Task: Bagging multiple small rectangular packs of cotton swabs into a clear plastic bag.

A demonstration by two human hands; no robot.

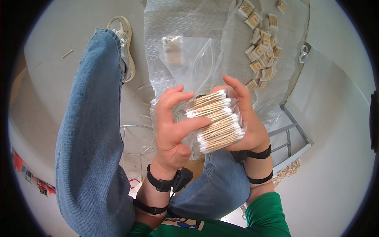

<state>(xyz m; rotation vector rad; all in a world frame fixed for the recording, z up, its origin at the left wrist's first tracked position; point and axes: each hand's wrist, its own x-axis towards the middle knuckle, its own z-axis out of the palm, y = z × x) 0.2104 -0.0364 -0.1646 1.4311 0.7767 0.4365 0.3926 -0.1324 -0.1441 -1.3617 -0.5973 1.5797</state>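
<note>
A clear plastic pack of cotton swabs (219,128) with wooden sticks and white tips is held up between my two hands. My right hand (252,128) grips it along its right side, with the palm partly behind it and the thumb side raised. My left hand (171,132) holds the pack's left side, one digit pressed across the sticks and other fingers curled above. Beyond the hands, a clear zip bag (201,55) lies flat, with another pack of swabs (173,51) at its left end. The hands hide the pack's underside.
Bubble wrap (158,23) covers the floor ahead. Several small swab packs (265,41) lie heaped on it at the far right. A grey metal frame (302,148) stands to the right, a round wire stand (128,144) to the left. My jeans-clad leg (94,118) extends along the left.
</note>
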